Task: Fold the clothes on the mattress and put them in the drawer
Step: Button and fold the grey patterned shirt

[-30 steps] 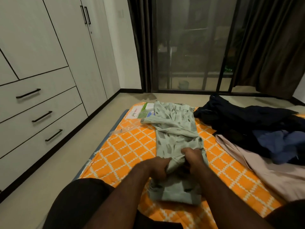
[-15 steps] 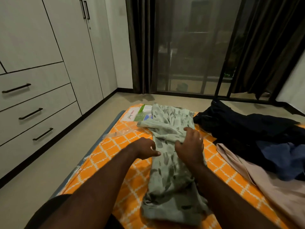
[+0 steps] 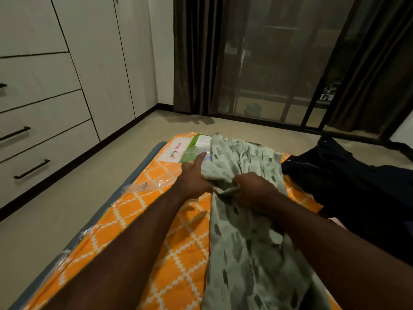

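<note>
Two bare forearms reach forward from the bottom edge and draw close together at the wrists. The left hand (image 3: pixel 194 181) lies back up, its index finger straight and pointing ahead. Its other fingers are tucked under the cloth (image 3: pixel 243 238), and the thumb pinches the cloth's edge. The right hand (image 3: pixel 252 189), just beside it, is curled in a fist round a bunched fold.

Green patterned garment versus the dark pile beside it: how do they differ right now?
The green garment is pale with dark dashes; the dark pile is plain navy-black. The green garment lies stretched lengthwise, gripped by the left hand and right hand; the dark pile sits heaped and untouched. Both rest on the orange mattress.
</note>
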Tool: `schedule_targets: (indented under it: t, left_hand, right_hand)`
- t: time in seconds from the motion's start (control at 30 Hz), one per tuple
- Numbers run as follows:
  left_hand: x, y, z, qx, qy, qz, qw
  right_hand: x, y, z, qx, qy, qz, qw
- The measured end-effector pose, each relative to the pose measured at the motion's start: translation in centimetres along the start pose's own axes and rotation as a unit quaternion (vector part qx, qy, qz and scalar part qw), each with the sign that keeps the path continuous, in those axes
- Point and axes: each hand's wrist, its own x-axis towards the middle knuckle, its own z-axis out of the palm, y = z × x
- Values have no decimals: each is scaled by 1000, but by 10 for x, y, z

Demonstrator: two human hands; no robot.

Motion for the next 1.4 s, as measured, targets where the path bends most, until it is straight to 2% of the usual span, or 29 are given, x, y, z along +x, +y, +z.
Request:
schedule_targets:
  t: [0.03,0.1,0.17,0.23,0.33,0.4,0.57,0.63,0.7,0.87,1.13,1.23,1.33,1.4]
  left_hand:
    - [5,-1,1,23,-41,13,999]
    - [13,-6,7,142,-108,64,982]
    - [19,-9,11,187,-102,108,971]
    - [25,-11,11,128,-66,119,982]
    - [26,-16,9,49,44,150,986]
    - [27,-19,7,-8,92,171,981]
    - [35,-24,10,-83,189,168,964]
    - [37,-25,16,-92,195,170,962]
    - [40,-24,23,-100,194,173,960]
    - [46,-14,29,-120,214,189,951]
    - [31,28,27,-215,202,227,928]
    - [22,39,25,-275,175,217,920]
    - [17,46,23,-292,154,179,927]
    - [15,51,24,-269,153,160,937]
  right_hand:
    - [3,-4,-3,62,7,-23,998]
    - [11,-14,-11,197,-12,-70,978]
    - [22,-20,-21,281,-54,-79,955]
    - [43,-19,-25,309,-46,-46,949]
    - [89,-7,-24,291,87,43,952]
    - [121,7,-19,251,138,102,953]
    - [170,12,6,161,111,201,960]
    - [178,10,18,148,112,223,957]
    - [183,14,27,132,146,228,954]
    - [188,30,20,158,237,195,939]
    - [161,67,-24,209,332,245,887]
    - [151,80,-30,217,327,287,874]
    - [133,91,-29,158,213,336,904]
    - [119,95,-25,141,181,346,910]
